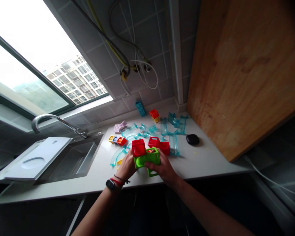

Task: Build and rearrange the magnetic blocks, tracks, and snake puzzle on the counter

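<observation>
Left hand [127, 166]: grasping the red and green blocks [140, 161], fingers mostly hidden behind.
Right hand [164, 168]: gripping them too, thumb in front.
Blocks: above the counter's [207, 162] near edge.
Yellow block [118, 163]: partly covered by left hand.

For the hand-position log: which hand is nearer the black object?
Right. The right hand grips the right side of the green block, left of the black object; the left hand, at the block's left side, is farther left.
</observation>
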Available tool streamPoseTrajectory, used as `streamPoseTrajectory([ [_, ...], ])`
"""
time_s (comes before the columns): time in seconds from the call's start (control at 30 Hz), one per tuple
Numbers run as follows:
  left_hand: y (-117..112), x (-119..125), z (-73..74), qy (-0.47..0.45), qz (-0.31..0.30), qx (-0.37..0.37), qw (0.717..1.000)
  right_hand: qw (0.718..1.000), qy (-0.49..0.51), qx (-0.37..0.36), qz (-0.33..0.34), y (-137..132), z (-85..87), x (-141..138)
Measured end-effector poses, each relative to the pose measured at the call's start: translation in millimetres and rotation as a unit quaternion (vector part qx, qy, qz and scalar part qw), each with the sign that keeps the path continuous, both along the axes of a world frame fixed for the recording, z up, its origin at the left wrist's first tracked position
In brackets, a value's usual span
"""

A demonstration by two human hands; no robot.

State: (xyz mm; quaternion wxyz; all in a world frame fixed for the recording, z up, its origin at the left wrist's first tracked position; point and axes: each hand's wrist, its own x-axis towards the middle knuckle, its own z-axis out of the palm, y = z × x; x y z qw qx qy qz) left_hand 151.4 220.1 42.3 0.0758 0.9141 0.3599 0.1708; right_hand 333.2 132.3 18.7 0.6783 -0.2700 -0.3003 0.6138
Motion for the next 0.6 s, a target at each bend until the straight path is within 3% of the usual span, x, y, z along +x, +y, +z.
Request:
streamPoseTrajectory([
  [0.2,1.4,1.6,0.6,-0.046,0.028,0.012,0.998,0.998,-0.035,-0.007,-0.042,7.3,-7.7,12.1],
  [0.37,0.7,-1.3,10.8,-0.203,0.111,-0.027,0.973,0.999,0.005,-0.037,-0.029,8.4,-6.2,15.0],
  [0.43,-2.6,-0.6,12.4,-0.322,0.162,-0.083,0.929,0.998,0.038,-0.044,-0.027,7.4,-2.5,14.8],
  [0.53,-15.6,6.8,9.7,-0.516,0.205,-0.203,0.807,0.996,0.070,-0.044,-0.033,4.5,5.5,14.5],
  [0.6,-29.7,16.6,6.9,-0.592,0.207,-0.266,0.732,0.995,0.078,-0.035,-0.045,2.4,11.1,14.8],
])
